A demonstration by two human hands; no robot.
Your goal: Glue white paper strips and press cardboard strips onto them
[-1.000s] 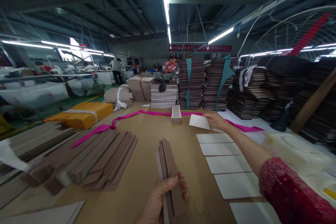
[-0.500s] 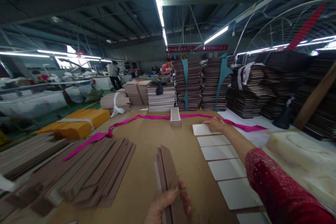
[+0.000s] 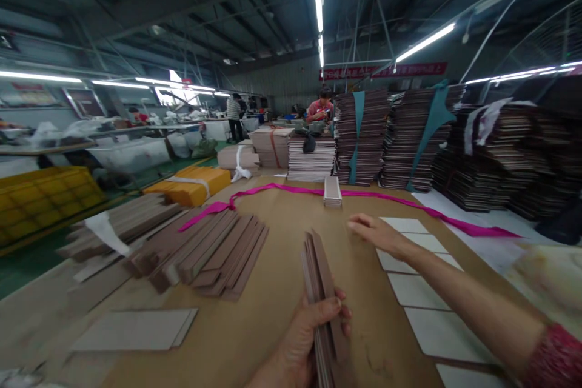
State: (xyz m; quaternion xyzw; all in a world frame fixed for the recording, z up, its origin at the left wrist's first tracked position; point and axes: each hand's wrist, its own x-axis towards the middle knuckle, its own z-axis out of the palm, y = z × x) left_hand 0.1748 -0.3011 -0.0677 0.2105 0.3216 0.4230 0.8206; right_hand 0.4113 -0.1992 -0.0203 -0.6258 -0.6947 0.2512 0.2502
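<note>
My left hand (image 3: 305, 339) grips an upright stack of brown cardboard strips (image 3: 321, 282) near the table's front edge. My right hand (image 3: 375, 234) hovers open above the brown table (image 3: 282, 309), fingers stretched out to the left, holding nothing. It is just left of a row of white rectangular cards (image 3: 421, 291) laid flat in a line running away from me. The farthest card (image 3: 404, 225) lies beside my right hand.
Fanned brown strips (image 3: 213, 251) lie at left, a grey board (image 3: 136, 328) at front left. A pink ribbon (image 3: 291, 191) crosses the table past a small pile of strips (image 3: 332, 191). Tall dark stacks (image 3: 400, 136) stand behind. A seated person (image 3: 321, 108) works at the back.
My right hand has let go of the white card at the far end of the row and drawn back toward the stack. The view has swung left.
</note>
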